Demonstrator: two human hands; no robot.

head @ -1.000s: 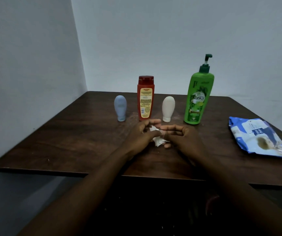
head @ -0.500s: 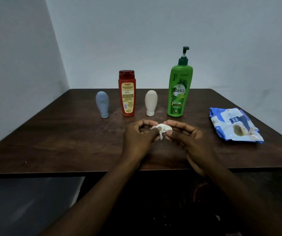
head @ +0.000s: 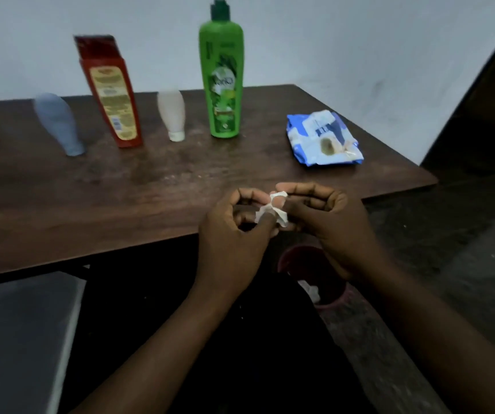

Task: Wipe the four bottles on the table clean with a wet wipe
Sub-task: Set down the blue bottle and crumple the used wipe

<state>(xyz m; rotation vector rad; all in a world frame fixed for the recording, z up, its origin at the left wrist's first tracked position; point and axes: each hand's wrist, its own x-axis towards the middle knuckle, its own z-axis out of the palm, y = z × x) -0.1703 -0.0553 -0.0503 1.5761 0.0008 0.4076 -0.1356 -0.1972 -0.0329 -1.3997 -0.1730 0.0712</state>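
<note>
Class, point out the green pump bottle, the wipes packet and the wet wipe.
green pump bottle (head: 221, 85), head view, front label.
wipes packet (head: 323, 138), head view, top face.
wet wipe (head: 280, 216), head view, lower crumpled part.

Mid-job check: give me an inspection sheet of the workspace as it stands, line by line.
Surface: dark wooden table, smudged near the bottles.
Job's things: blue bottle, red bottle, white bottle and green pump bottle stand in a row; crumpled wet wipe held between both hands.
Clutter: blue wipes packet on the table's right.
Hands: left hand and right hand both pinch the wipe at the near edge.
Cables: nothing seen.
Surroundings: pale wall; reddish bin on the floor with something white inside.
</note>
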